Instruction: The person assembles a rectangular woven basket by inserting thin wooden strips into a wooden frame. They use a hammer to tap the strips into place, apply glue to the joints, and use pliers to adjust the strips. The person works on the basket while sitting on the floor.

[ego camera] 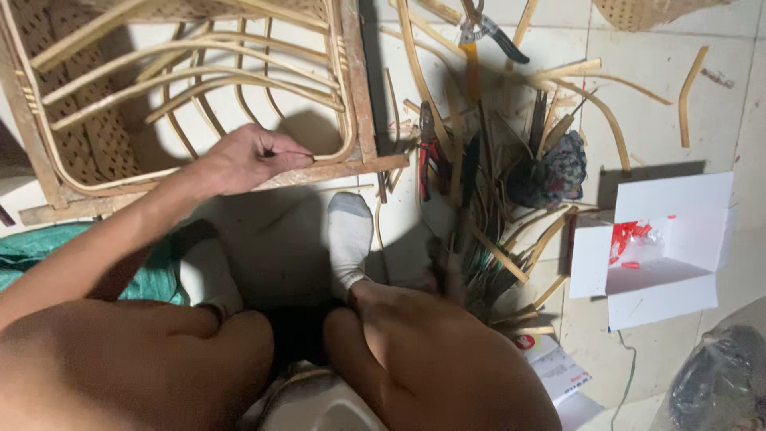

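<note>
Head view looks straight down over my bare knees to the pale tiled floor, where I sit with one white-socked foot stretched forward. My left hand is closed on the bent cane strip that runs along the lower edge of the wooden chair frame with woven rattan panels, fingers pinched round it just where it meets the bottom rail. My right hand reaches down into the heap of cut cane slats and tools beside my foot; it is blurred and in shadow, so I cannot tell whether it grips anything.

As for progress, I judge the frame partly done: several curved cane ribs already span the opening, and the woven side panel is in place, yet wide gaps between the ribs remain and the strip under my left fingers does not look bound down. Red-handled pliers and dark-handled shears lie in the heap. An open white cardboard box sits well apart to the right.
</note>
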